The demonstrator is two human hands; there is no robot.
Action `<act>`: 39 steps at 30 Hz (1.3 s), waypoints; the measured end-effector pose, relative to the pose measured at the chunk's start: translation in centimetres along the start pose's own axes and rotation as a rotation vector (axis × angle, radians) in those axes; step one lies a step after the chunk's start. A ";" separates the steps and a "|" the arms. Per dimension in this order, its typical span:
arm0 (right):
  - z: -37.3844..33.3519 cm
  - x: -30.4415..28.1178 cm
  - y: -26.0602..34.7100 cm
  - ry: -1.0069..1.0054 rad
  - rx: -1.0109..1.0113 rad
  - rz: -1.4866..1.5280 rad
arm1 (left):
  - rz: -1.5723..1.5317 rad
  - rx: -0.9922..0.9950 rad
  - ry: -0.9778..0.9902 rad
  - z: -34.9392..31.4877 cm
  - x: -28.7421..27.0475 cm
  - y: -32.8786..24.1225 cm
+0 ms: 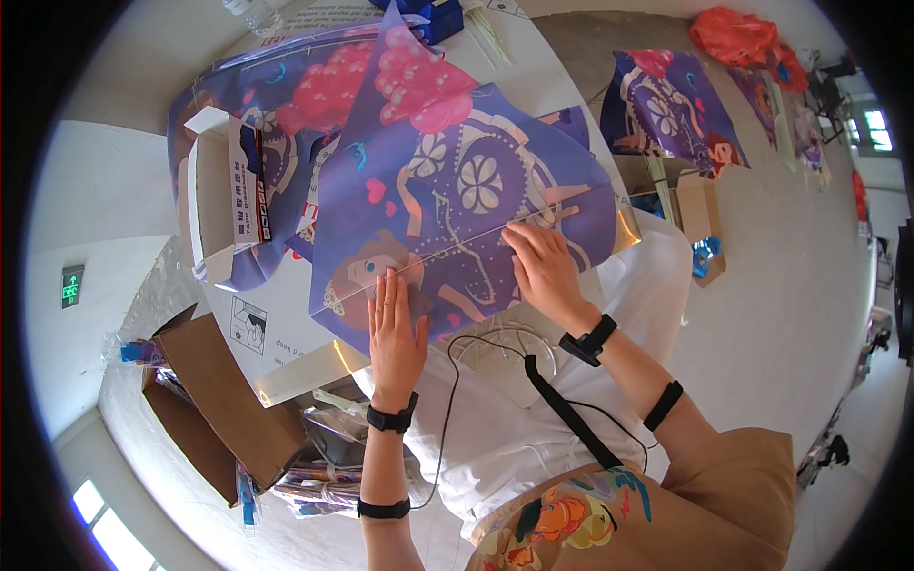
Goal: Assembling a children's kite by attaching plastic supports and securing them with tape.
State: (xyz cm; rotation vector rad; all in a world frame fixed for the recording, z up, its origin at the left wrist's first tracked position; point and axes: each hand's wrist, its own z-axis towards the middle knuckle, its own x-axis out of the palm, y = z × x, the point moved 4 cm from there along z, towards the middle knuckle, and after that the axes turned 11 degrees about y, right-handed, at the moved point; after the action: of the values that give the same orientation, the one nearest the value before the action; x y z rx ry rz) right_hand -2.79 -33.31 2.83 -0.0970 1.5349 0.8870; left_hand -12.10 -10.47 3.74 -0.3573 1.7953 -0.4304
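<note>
A purple printed sheet (381, 162), shaped like a kite sail, lies over the table top before me, showing a cartoon princess and pink balloons. A thin pale line, a rod or a seam, runs slantwise across it. My left hand (395, 347) rests flat on the sheet's near left part, fingers stretched and together, at that line. My right hand (547, 276) lies farther right, palm down with its fingers extended and the fingertips touching the line. Neither hand visibly holds anything; the undersides of the fingers are hidden.
A white open box (211, 195) stands on the table's left, over more purple sheets (314, 67). An open brown carton (224, 400) and packed bundles (319, 487) are at lower left. Another printed sheet (671, 109) and a small carton (700, 214) lie to the right.
</note>
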 end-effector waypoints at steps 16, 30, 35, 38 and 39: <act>0.2 0.3 -0.1 -0.008 0.004 -0.011 | -0.002 -0.025 0.024 0.0 0.2 0.4; 0.3 0.2 0.0 -0.015 0.007 -0.048 | -0.046 0.000 0.011 0.1 0.2 0.4; 0.4 0.1 0.3 0.004 0.005 -0.065 | -0.053 0.001 0.008 0.0 0.2 0.6; 0.4 0.1 0.3 0.005 0.003 -0.070 | -0.051 0.004 0.007 0.0 0.2 0.6; 0.4 0.1 0.2 0.004 0.003 -0.072 | -0.051 0.007 0.007 0.0 0.2 0.6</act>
State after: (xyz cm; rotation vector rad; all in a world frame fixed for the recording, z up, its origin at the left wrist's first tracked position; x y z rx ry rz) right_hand -2.62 -32.88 2.89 -0.1510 1.5267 0.8283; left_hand -12.12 -10.03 3.32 -0.3978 1.7941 -0.4742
